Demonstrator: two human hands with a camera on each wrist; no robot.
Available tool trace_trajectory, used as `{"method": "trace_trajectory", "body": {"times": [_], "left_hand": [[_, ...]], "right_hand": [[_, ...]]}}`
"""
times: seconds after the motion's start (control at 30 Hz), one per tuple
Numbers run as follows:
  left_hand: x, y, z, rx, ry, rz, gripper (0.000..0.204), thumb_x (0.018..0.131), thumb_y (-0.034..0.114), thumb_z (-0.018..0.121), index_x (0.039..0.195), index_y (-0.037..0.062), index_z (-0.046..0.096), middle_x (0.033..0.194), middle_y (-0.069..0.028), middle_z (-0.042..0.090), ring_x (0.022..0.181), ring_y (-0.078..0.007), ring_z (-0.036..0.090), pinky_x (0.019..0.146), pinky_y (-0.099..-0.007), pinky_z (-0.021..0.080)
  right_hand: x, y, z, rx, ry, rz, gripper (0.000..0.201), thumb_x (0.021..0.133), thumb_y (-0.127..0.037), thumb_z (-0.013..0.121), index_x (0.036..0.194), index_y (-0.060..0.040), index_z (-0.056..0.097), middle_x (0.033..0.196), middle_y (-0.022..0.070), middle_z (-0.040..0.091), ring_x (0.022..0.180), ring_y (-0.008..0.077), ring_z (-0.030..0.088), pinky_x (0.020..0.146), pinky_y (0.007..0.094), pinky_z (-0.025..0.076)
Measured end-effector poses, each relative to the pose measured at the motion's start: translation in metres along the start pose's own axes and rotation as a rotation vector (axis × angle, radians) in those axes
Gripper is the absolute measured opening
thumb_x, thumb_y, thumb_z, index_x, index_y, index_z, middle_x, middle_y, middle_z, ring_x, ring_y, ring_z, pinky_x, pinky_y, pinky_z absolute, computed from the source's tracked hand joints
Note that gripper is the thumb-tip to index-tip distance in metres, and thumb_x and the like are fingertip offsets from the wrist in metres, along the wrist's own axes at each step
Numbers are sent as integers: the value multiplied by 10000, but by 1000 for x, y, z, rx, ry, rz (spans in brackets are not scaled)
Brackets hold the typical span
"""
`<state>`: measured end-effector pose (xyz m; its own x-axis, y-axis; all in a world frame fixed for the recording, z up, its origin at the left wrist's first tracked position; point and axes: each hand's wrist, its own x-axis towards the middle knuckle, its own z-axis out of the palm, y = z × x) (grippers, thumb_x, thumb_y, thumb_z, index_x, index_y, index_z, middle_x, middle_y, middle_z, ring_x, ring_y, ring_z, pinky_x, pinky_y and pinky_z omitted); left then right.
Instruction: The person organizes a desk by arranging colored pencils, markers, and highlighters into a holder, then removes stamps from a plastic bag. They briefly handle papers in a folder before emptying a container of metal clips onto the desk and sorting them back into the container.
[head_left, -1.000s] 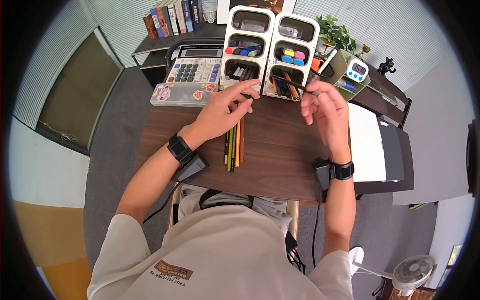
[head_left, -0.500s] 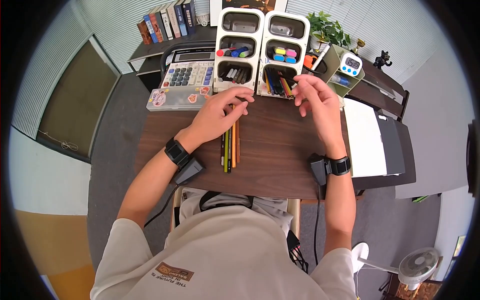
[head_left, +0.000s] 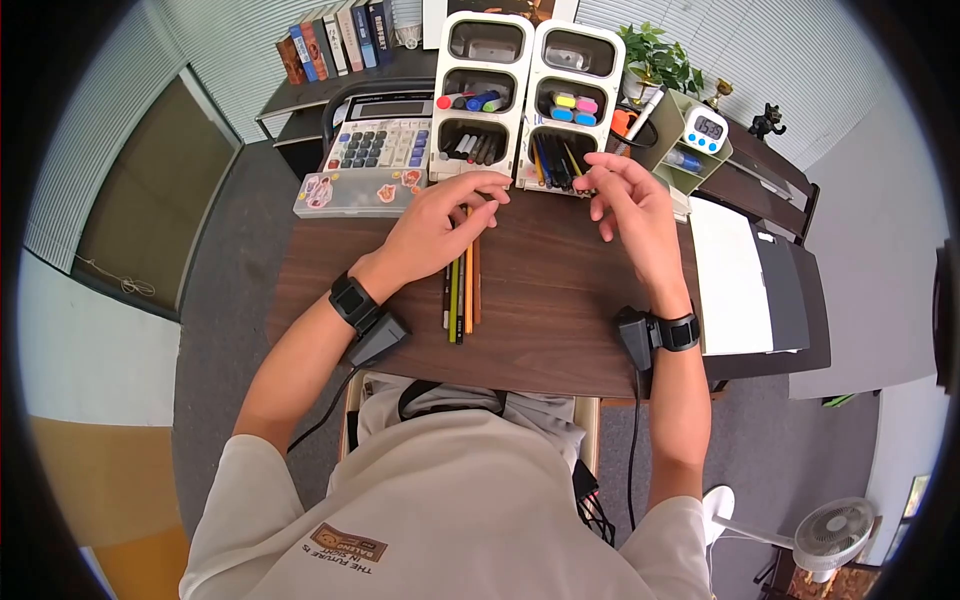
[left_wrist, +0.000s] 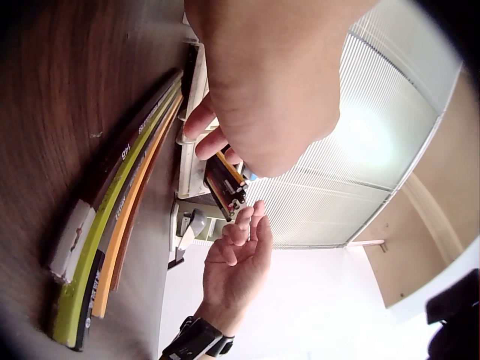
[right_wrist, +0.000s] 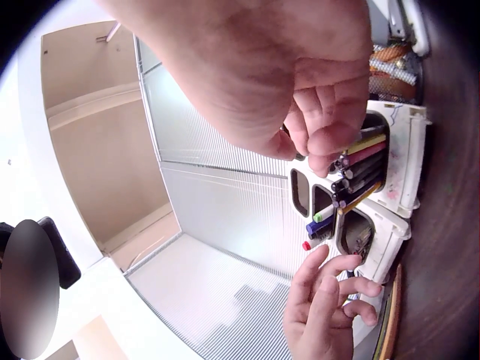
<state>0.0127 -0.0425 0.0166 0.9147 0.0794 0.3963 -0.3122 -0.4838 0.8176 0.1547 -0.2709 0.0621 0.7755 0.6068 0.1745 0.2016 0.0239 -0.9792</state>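
Several pencils lie side by side on the brown desk. Over their far ends hovers my left hand, its fingers loosely bent and holding nothing. My right hand is at the front of the white organizer's lower right compartment, where more pencils stand slanted. In the right wrist view its thumb and fingers come together beside the pencil ends, with small dark bits of a pencil showing by them; most of it is hidden.
Markers and highlighters fill other organizer compartments. A calculator and a stickered clear case lie left. On the right are a mesh pen cup, a green holder with a timer, and white paper.
My right hand has moved left and closer to the organizer, lowering the dark pencil it held toward the lower right compartment. My left hand stays almost in place; the head view has shifted slightly.
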Motion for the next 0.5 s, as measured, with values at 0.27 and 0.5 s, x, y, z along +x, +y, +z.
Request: {"method": "trace_trajectory", "body": {"times": [0.27,0.5], "left_hand": [[0,-1,0,8,6,3,327,1056,51,583,1381,40,616,1162,-65,707,926,-123,704,757,-249,570],[0,1,0,9,6,-7,313,1056,56,589,1366,47,633,1157,-65,708,922,-120,701,747,-245,565]], "right_hand": [[-4,-7,-8,-131,-182,105,297,1065,-214,586,1237,-7,711,884,46,767,597,33,567,495,192,419],[-5,13,1,-287,-521,326,505,1071,-165,512,1558,-45,456,912,64,742,661,67,599,532,213,458]]}}
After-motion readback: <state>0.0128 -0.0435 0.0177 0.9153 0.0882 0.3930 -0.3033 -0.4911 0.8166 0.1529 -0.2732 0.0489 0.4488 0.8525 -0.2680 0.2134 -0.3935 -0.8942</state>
